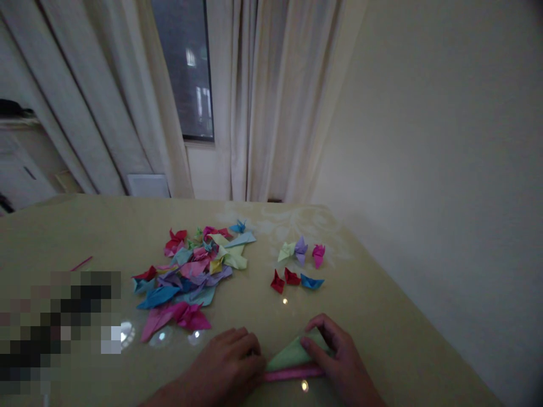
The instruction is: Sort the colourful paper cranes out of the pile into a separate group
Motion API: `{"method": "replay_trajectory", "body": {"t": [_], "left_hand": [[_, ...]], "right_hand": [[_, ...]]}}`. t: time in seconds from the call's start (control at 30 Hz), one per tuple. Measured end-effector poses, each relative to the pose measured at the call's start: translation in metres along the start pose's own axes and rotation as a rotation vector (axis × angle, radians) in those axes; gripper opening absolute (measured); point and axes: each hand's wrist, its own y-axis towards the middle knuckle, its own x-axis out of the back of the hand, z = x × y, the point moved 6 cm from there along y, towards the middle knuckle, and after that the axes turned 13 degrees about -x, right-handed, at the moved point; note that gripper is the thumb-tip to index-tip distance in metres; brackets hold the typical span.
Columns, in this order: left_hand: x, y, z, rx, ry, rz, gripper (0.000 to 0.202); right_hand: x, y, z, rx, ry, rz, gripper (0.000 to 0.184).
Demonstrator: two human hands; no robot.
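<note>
A sheet of light green paper (292,351), folded to a point, lies on the table close in front of me. Along its near edge runs a pink paper strip (292,373); I cannot tell whether the two are joined. My right hand (339,356) grips the green paper's right part, thumb on top and fingers round the far side. At the pointed left end, my left hand (233,359) is closed with its fingers curled over the tip; its fingertips are partly hidden.
A heap of colourful folded paper figures (195,271) spreads left of centre. Several small ones, including a blue paper boat (312,281) and a magenta figure (318,255), stand apart on the right. A thin pink stick (81,263) lies left. The table (382,316) borders a wall on the right.
</note>
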Motion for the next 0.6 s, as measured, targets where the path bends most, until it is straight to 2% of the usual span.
{"method": "replay_trajectory", "body": {"t": [0.07,0.13,0.23,0.27,0.33,0.4,0.5,0.6], "left_hand": [[0.028,0.010,0.005,-0.041,0.053,-0.018,0.019],[0.059,0.022,0.026,-0.007,0.166,-0.098,0.027],[0.100,0.036,0.077,0.194,0.367,-0.286,0.022],[0.107,0.040,0.094,0.279,0.447,-0.291,0.028],[0.108,0.045,0.124,0.382,0.517,-0.218,0.040],[0.101,0.050,0.143,0.399,0.491,-0.123,0.036],[0.095,0.052,0.155,0.366,0.425,-0.087,0.022],[0.098,0.050,0.158,0.351,0.389,-0.101,0.021]], "right_hand": [[0.001,0.001,-0.005,-0.009,0.028,0.002,0.037],[0.001,0.002,-0.008,-0.007,0.035,0.006,0.038],[0.001,0.002,-0.006,0.008,0.018,0.008,0.039],[0.002,0.001,-0.005,0.011,0.027,-0.001,0.039],[0.004,0.000,-0.006,0.010,0.057,-0.030,0.038],[0.008,-0.001,-0.009,-0.003,0.067,-0.048,0.037],[0.010,0.000,-0.017,-0.046,0.025,-0.008,0.039],[0.014,0.002,-0.021,-0.052,0.006,-0.027,0.037]]}}
